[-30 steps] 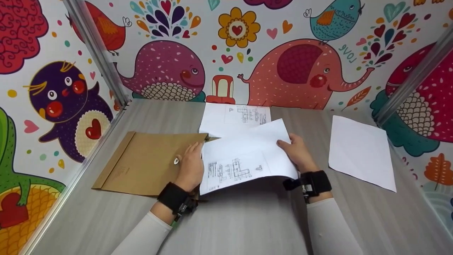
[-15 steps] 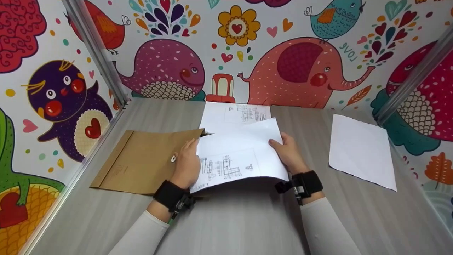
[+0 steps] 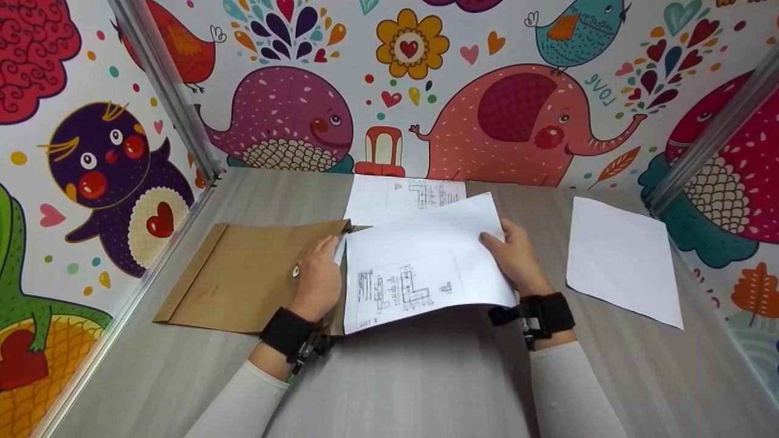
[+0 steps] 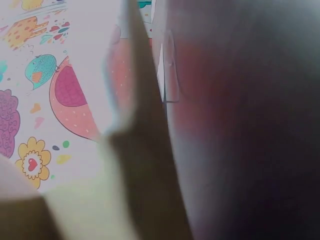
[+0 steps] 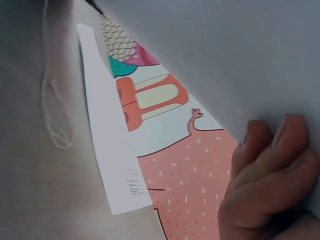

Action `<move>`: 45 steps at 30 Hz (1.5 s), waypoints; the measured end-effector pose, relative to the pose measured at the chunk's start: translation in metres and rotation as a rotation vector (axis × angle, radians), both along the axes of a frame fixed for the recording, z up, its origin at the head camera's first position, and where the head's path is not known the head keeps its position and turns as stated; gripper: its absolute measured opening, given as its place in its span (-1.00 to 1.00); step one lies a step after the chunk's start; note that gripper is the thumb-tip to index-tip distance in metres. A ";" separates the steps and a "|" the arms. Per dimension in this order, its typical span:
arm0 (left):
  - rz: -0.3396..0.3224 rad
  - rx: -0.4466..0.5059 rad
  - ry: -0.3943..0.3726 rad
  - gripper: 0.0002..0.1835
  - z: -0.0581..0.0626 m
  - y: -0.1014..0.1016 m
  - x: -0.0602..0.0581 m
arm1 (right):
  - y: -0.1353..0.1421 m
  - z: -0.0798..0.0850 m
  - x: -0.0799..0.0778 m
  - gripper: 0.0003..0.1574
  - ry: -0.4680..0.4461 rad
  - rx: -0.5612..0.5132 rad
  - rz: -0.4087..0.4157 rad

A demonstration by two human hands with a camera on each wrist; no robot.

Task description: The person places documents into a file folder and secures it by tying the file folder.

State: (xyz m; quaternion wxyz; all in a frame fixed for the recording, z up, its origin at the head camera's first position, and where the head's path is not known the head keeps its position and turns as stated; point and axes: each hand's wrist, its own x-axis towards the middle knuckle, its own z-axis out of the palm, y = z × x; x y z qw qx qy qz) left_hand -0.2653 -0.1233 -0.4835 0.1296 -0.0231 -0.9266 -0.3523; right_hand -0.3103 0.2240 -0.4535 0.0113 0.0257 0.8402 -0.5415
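A brown paper envelope (image 3: 249, 280) with a white button lies at the left, its mouth facing right. My left hand (image 3: 316, 280) holds it at the mouth, fingers pointing away along the edge; the left thumb is hidden in the head view. White paper printed with a technical drawing (image 3: 420, 261) is raised in front of the mouth, its near edge bowed upward. My right hand (image 3: 514, 258) pinches its right side, thumb on top. From the right wrist, curled fingers (image 5: 272, 170) show against the paper's underside (image 5: 225, 50). The left wrist view is mostly blurred.
Another printed sheet (image 3: 377, 198) lies at the back against the patterned wall (image 3: 487, 115), partly covered by the raised paper. A plain white sheet (image 3: 624, 261) lies at the right. A pale string (image 5: 55, 115) hangs in the right wrist view.
The raised paper shifted left with my right hand, then back right, and a gap now shows between it and my left hand. The envelope's mouth moved slightly left with my left hand.
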 end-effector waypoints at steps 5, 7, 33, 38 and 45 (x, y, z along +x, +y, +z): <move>0.000 0.020 0.019 -0.51 0.001 0.000 0.000 | -0.001 -0.001 -0.001 -0.46 0.001 -0.102 0.016; 0.000 0.027 0.025 -0.51 0.002 0.000 0.001 | -0.006 -0.004 -0.001 -0.48 0.017 -0.115 0.009; -0.087 -0.140 0.095 -0.51 -0.002 0.039 0.024 | -0.136 -0.051 0.044 -0.39 0.084 -0.367 0.257; -0.077 -0.128 0.100 -0.51 -0.004 0.037 0.022 | -0.131 -0.048 0.039 -0.55 -0.052 -0.383 0.171; -0.074 -0.125 0.109 -0.50 -0.002 0.036 0.025 | -0.120 -0.045 0.036 -0.80 -0.172 -0.461 0.094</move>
